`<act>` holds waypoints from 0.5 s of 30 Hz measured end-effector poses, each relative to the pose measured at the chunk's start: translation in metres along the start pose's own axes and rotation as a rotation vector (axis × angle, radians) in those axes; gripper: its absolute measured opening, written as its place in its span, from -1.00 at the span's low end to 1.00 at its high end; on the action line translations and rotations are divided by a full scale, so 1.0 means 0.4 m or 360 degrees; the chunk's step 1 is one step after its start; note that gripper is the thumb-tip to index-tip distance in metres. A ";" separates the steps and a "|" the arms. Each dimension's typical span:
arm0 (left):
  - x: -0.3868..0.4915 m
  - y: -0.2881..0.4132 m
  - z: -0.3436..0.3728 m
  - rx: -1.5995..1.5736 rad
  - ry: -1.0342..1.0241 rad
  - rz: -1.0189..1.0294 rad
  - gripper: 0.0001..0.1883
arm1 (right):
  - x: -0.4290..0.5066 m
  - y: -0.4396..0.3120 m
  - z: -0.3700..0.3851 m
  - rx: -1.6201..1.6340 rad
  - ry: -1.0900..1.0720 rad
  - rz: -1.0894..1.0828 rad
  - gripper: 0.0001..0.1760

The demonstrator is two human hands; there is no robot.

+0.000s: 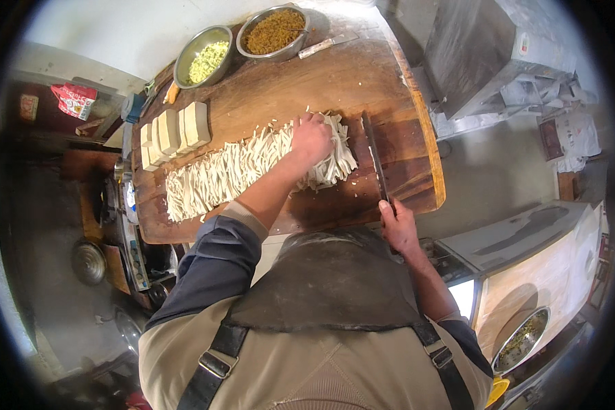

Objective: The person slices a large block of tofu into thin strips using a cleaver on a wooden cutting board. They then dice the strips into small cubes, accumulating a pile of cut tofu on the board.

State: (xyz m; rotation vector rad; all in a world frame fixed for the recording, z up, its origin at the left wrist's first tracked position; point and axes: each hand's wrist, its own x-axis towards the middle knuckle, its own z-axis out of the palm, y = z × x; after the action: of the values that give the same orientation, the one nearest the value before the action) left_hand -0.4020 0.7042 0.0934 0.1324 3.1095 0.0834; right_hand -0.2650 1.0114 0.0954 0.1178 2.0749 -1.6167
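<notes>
A long bed of pale sliced strips, which look like tofu or dough, (230, 171) lies across the wooden board (348, 82). My left hand (313, 137) rests on the strips near their right end, fingers curled down; whether it grips any cannot be told. To the right, my right hand (398, 225) is closed around the handle of a long knife (375, 156). The blade points away from me over the board, apart from the strips, with pale bits stuck to it. Several pale blocks (195, 124) stand in rows at the board's left side.
At the board's far edge are a metal bowl of chopped yellow-green food (180, 69), a metal bowl of brown crumbly food (243, 46) and a flat scraper (329, 44). A blue tape roll (131, 107) sits by the left edge. Another metal bowl (521, 341) is at lower right.
</notes>
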 end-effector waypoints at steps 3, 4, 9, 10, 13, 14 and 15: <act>0.009 -0.005 -0.015 -0.0092 0.0067 0.0153 -0.83 | -0.004 0.009 0.004 -0.0026 0.0022 -0.0041 -0.51; 0.015 -0.009 -0.022 -0.0142 0.0099 0.0204 -0.83 | -0.006 0.014 0.005 -0.0022 0.0028 -0.0033 -0.51; 0.046 -0.043 -0.057 0.0132 -0.0169 0.0609 -0.66 | -0.011 0.032 0.004 -0.0016 -0.0027 0.0038 -0.51; 0.053 -0.052 -0.063 0.0216 -0.0147 0.0619 -0.63 | -0.012 0.033 0.005 -0.0028 -0.0024 0.0010 -0.51; 0.070 -0.042 -0.060 0.0250 -0.0154 0.0607 -0.56 | -0.013 0.028 0.011 -0.0053 -0.0011 -0.0021 -0.50; 0.077 -0.026 -0.052 0.0255 -0.0168 0.0576 -0.53 | -0.013 0.024 0.014 -0.0066 0.0007 -0.0046 -0.50; 0.081 0.001 -0.036 0.0265 -0.0291 0.0561 -0.47 | -0.013 0.021 0.017 -0.0071 0.0020 -0.0018 -0.50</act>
State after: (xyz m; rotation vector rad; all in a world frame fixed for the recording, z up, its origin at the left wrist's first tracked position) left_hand -0.4348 0.7065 0.1071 0.6509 2.8714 -0.1707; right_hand -0.2550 1.0087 0.0892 0.1014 2.1235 -1.5793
